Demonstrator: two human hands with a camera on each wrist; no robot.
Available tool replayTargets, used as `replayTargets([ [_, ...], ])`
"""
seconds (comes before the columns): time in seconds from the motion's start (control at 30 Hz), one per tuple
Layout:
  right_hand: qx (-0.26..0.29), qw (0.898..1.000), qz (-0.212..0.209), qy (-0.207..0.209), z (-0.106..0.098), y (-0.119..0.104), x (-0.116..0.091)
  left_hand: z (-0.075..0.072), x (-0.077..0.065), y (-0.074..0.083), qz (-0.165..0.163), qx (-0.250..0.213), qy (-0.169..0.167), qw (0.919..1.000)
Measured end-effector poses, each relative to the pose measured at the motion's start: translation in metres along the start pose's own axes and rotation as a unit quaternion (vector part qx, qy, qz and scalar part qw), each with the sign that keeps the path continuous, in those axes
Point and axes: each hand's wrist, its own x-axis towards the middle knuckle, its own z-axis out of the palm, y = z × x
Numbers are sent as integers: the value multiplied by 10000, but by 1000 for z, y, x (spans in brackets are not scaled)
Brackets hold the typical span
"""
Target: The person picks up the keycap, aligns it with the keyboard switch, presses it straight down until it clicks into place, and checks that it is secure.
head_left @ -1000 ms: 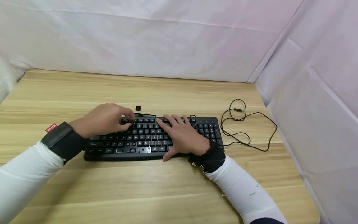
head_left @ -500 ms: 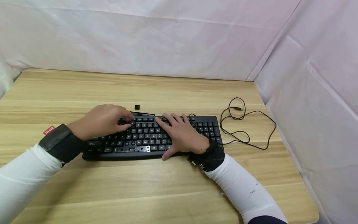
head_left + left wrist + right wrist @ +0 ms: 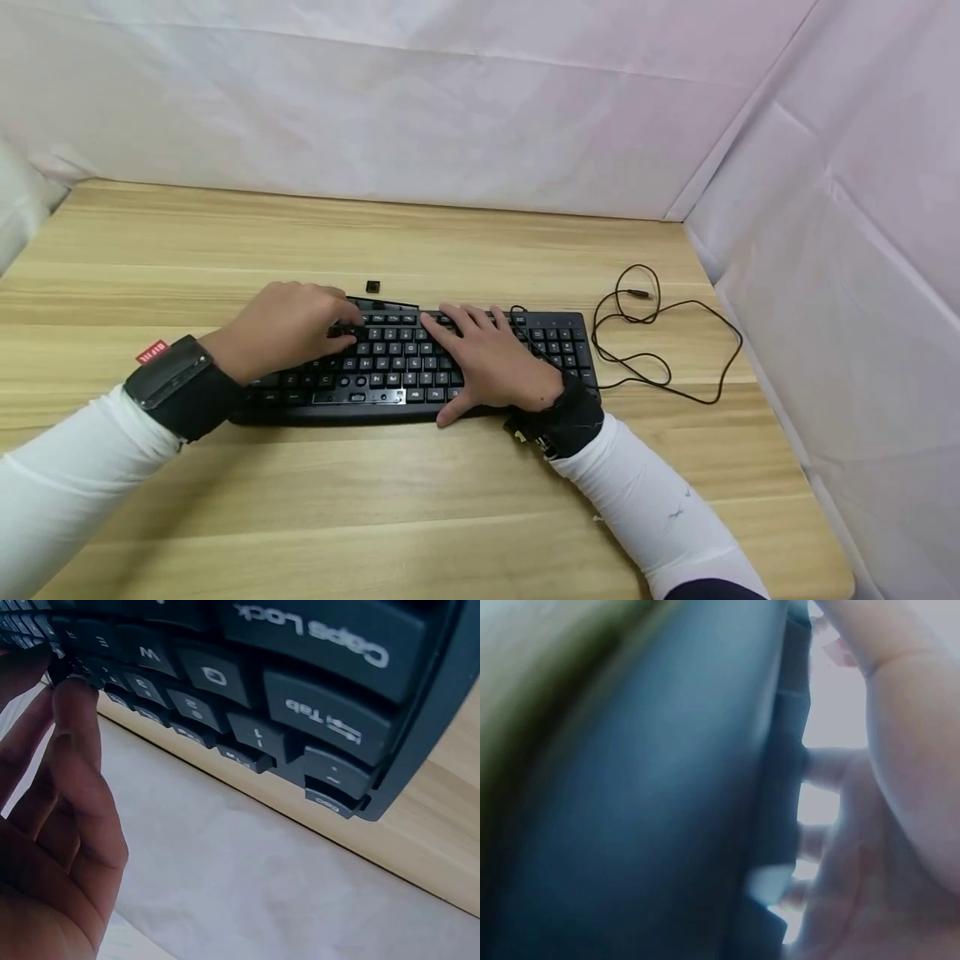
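A black keyboard [image 3: 337,414] lies on the wooden table under both hands. My left hand [image 3: 288,329] is over its upper left part, and its thumb and a finger pinch a small dark keycap [image 3: 61,669] at the number row, mostly hidden by the fingertips in the left wrist view. My right hand [image 3: 491,358] rests spread across the right-middle keys, with its thumb at the front edge. In the right wrist view this hand [image 3: 855,862] lies along the keyboard's blurred side. A loose black keycap [image 3: 372,287] sits on the table behind the keyboard.
Touching the keyboard's back edge is a thin black strip [image 3: 386,304]. The space bar position shows a shiny bare slot [image 3: 378,397], and a few sockets above it lack caps. The USB cable [image 3: 660,383] loops on the right. White cloth walls [image 3: 420,125] enclose the table.
My left hand has shifted slightly rightward and its wrist has turned a little, with the fingertips staying at the number row. The right hand keeps its place.
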Motion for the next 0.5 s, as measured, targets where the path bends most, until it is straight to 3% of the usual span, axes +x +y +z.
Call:
replayTargets([
  [0.5,-104,9999,49,21,0,9,-4,5,-8,6,263,-75,120,9996],
])
